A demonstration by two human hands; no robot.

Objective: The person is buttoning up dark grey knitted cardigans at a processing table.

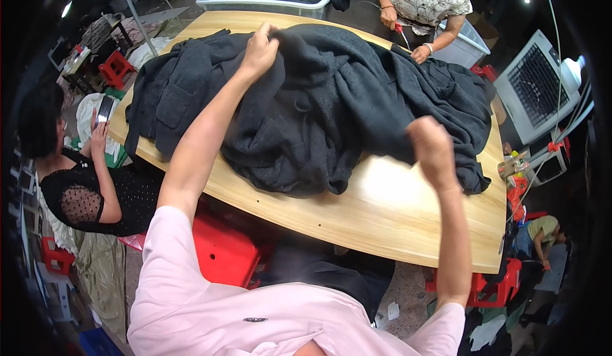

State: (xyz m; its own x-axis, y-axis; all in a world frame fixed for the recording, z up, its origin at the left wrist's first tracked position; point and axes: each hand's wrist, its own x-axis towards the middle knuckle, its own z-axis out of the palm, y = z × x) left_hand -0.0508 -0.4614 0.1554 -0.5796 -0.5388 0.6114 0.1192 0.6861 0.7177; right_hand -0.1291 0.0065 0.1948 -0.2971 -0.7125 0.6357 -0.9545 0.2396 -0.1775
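The left hand (pixel 260 51) grips the dark garment (pixel 309 117) at eleven o'clock. At three, the blurred right hand (pixel 433 149) clenches it too.

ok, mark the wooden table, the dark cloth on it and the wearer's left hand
wooden table (pixel 395 212): head view, bare top near the close edge
dark cloth (pixel 312 101): head view, folds mid-pile
left hand (pixel 259 53): head view, back of the hand
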